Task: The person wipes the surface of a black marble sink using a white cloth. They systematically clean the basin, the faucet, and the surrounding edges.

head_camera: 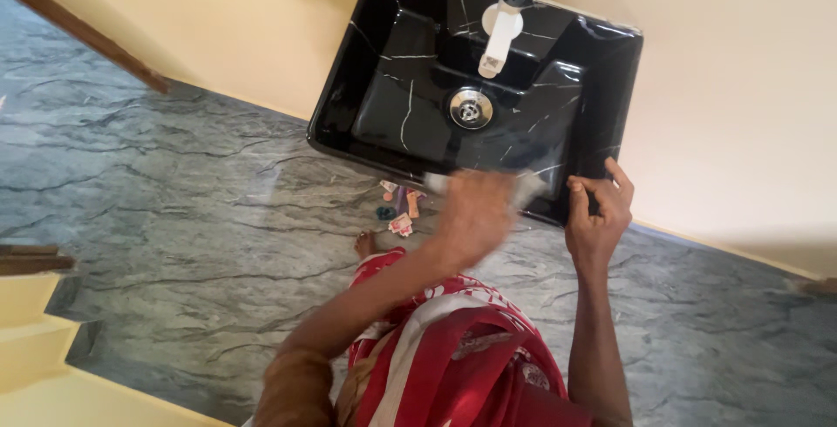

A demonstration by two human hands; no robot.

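Sink [410, 87], glossy black stone-look, seems heavy, rigid and slick, best gripped by the rim. Right hand [597, 213] clenches that rim; left hand [475, 209] is blurred, apparently pressing a pale cloth [527, 185], grip unclear.

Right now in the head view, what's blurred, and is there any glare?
Head view: the left hand is smeared by motion blur over the front rim of the black marbled sink, with something pale and unreadable at it; the right hand gripping the rim is sharp. Soft reflections on the glossy basin and metal drain; no blown-out glare. The frame is tilted.
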